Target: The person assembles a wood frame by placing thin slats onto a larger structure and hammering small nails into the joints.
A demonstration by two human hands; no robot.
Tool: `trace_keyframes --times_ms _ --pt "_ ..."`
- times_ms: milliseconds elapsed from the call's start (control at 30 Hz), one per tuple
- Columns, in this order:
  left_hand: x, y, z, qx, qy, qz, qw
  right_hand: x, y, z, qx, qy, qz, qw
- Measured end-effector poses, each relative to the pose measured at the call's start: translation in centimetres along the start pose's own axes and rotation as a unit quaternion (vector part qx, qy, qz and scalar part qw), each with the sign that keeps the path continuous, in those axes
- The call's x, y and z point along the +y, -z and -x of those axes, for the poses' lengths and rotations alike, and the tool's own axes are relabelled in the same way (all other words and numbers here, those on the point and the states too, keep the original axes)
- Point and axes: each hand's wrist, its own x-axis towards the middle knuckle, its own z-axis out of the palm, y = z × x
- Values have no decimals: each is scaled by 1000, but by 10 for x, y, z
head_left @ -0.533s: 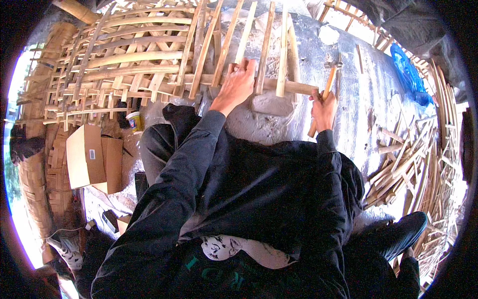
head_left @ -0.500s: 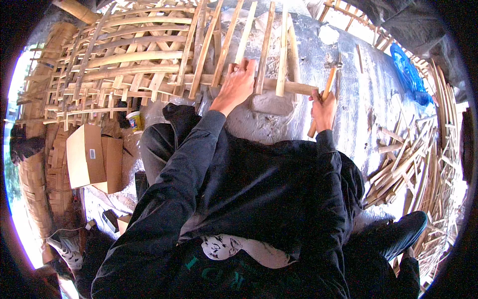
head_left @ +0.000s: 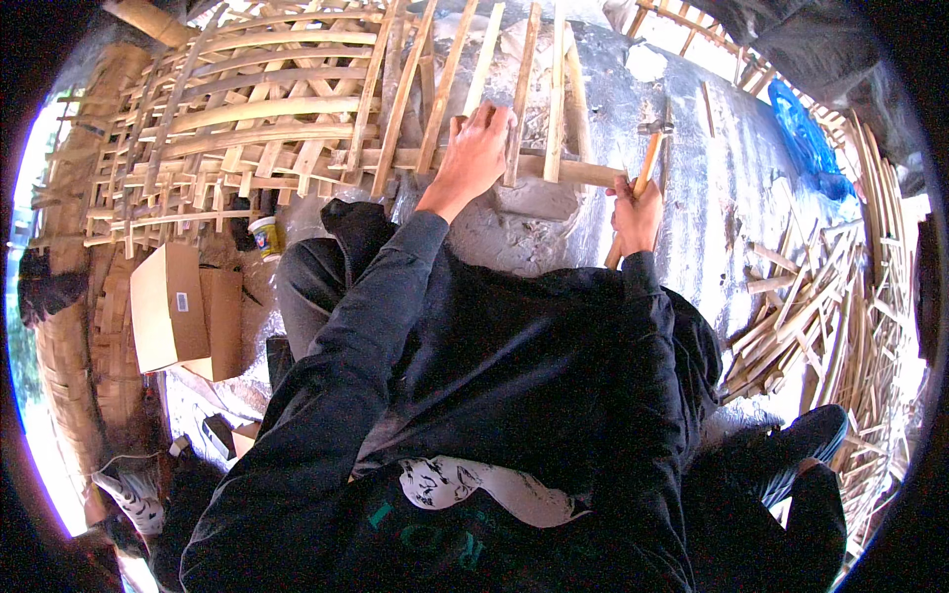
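My left hand (head_left: pixel 473 156) has its fingers curled over the lower part of a bamboo slat (head_left: pixel 483 61), whose near end the hand hides. Under that hand runs a crosswise bamboo bar (head_left: pixel 583 172), with several upright slats lying across it, spaced apart. Closed around a hammer (head_left: pixel 647 163) by its wooden handle, my right hand (head_left: pixel 637 211) is at the bar's right end. The hammer's metal head points away from me, and the lower end of its handle shows beneath the fist. Whether the right fingers also touch the bar cannot be told.
A lattice of bamboo strips (head_left: pixel 267 104) fills the far left. Loose sticks (head_left: pixel 791 336) lie heaped at the right, with a blue plastic bag (head_left: pixel 806 148) beyond. A cardboard box (head_left: pixel 170 308) and a small yellow tub (head_left: pixel 265 237) stand at the left. Below the bar is a grey block (head_left: pixel 534 201).
My left hand has slid slightly away from me along the slat. The right hand keeps its hold on the hammer, and the whole view has shifted a little.
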Motion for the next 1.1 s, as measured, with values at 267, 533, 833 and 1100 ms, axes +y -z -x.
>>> trace_keyframes --times_ms 267,533,833,1100 --pt "25 -39 -77 -52 -3 95 994 30 3 -12 16 63 56 996" --pt "-4 -99 -111 17 102 99 990 8 -12 1 -34 46 -34 998" --pt "32 -99 -100 48 94 148 983 16 -1 -2 1 4 -51 999" --pt "34 -97 -86 62 135 145 978 14 -6 8 20 36 -25 999"
